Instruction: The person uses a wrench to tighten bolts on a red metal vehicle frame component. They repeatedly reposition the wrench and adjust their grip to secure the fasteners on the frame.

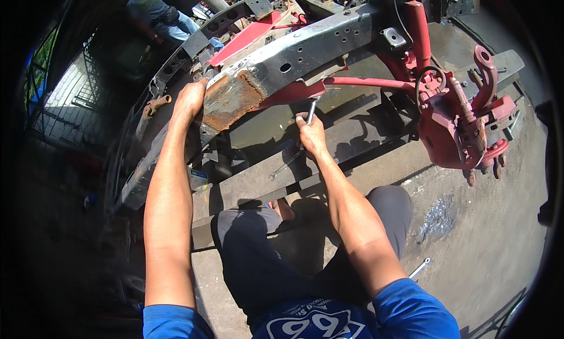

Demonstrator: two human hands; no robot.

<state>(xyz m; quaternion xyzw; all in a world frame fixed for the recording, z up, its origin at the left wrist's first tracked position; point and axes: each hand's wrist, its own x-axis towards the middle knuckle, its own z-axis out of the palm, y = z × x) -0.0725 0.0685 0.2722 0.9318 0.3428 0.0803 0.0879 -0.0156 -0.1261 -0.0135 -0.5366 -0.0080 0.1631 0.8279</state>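
I have my left hand [190, 99] closed over the steel vehicle frame rail [305, 44], beside a rusty patch [232, 101]. My right hand [312, 131] grips a silver wrench [312, 111] whose upper end reaches the underside of a red bracket [291, 95] beneath the rail; whether it sits on a fastener I cannot tell. A red rod [373, 83] runs rightward from the bracket to the red steering knuckle assembly [437, 139], below a red shock absorber [419, 33].
A person [158, 13] sits beyond the frame at upper left. Long beams [370, 139] lie under the frame, above my knees. A loose wrench [420, 268] lies on the concrete floor [487, 221] to my right. A paved patch with metal grating [73, 98] is at far left.
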